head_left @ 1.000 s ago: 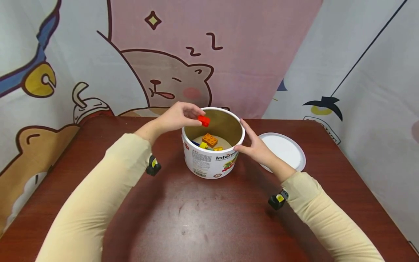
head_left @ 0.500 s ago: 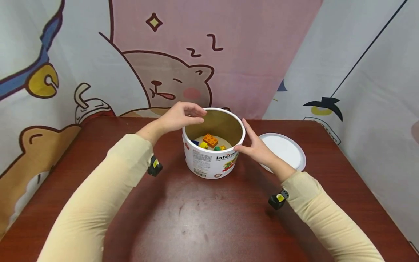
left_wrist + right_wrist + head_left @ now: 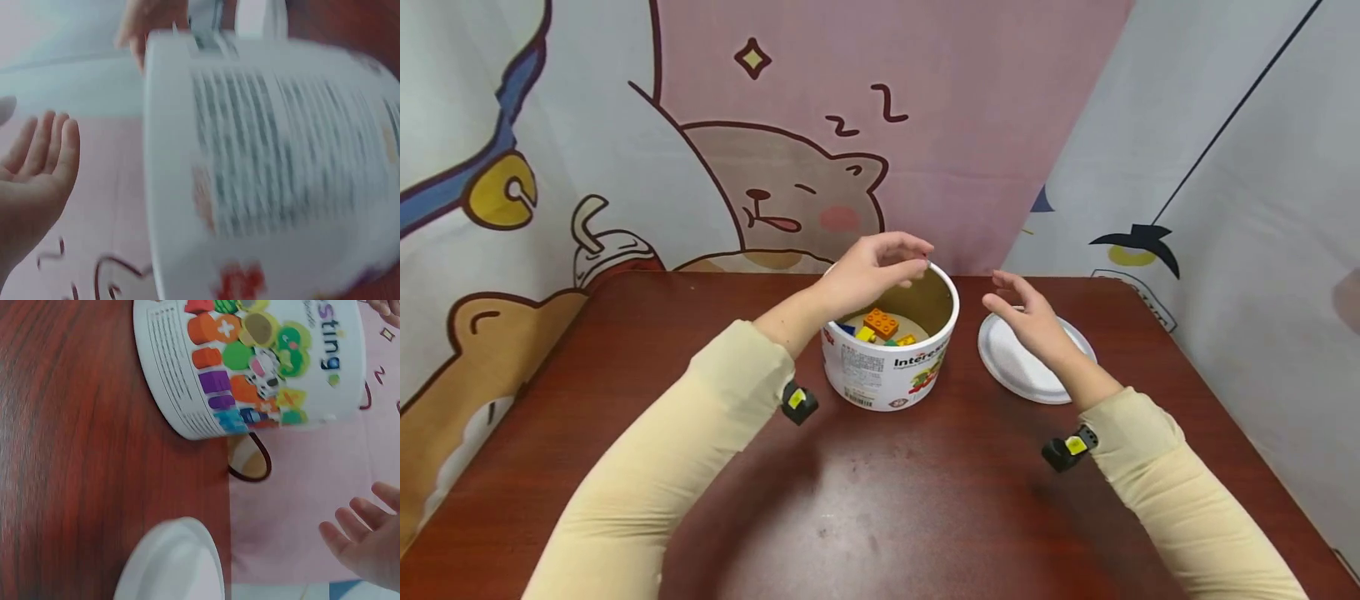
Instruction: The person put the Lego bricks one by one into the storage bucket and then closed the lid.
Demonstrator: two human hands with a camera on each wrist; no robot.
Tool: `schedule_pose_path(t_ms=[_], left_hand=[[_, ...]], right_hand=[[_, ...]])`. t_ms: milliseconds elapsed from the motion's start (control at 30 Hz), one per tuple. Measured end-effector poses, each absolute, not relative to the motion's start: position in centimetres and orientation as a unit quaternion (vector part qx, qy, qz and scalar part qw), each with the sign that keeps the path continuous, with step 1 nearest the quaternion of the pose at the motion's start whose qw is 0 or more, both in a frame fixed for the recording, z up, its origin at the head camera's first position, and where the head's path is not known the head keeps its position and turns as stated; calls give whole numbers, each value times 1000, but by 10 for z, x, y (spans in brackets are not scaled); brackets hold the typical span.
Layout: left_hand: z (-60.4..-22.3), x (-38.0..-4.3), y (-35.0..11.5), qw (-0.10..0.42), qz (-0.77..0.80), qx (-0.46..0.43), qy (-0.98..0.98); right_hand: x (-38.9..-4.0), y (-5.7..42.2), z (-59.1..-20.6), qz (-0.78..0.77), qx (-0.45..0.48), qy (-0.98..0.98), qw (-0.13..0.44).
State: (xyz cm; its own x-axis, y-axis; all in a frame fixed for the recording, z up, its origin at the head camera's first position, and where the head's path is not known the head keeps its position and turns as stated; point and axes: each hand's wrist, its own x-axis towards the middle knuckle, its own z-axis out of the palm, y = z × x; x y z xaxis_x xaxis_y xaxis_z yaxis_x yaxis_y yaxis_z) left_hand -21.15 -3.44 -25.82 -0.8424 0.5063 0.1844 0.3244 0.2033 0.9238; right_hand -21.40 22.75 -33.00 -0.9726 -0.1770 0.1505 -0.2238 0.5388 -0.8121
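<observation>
A white round tub with printed sides stands on the table, its top open. Inside lie an orange toy brick, a yellow one and other small coloured bricks. Over the tub's mouth my left hand hovers, fingers loosely bent and holding nothing; the left wrist view shows that hand beside the tub's wall. My right hand is in the air above the white lid, apart from the tub, its fingers relaxed in the right wrist view.
The lid lies flat on the brown table, to the right of the tub. Behind the table hangs a cloth printed with cartoon animals. A small black camera sits on each wrist.
My left hand let go of a red brick at the tub, then moved right across its mouth. My right hand released the tub's rim and moved right, over the lid.
</observation>
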Motion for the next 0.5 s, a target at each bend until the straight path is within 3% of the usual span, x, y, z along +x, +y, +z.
schedule_pose_path(t_ms=[200, 367, 500], left_hand=[[-253, -200, 10, 85, 566, 276, 772], [-260, -195, 47, 113, 546, 267, 786], [-272, -193, 72, 114, 531, 246, 803]], right_hand=[[-213, 256, -325, 488, 41, -868, 78], [-217, 286, -329, 502, -16, -863, 59], [-248, 334, -368, 490, -83, -867, 39]])
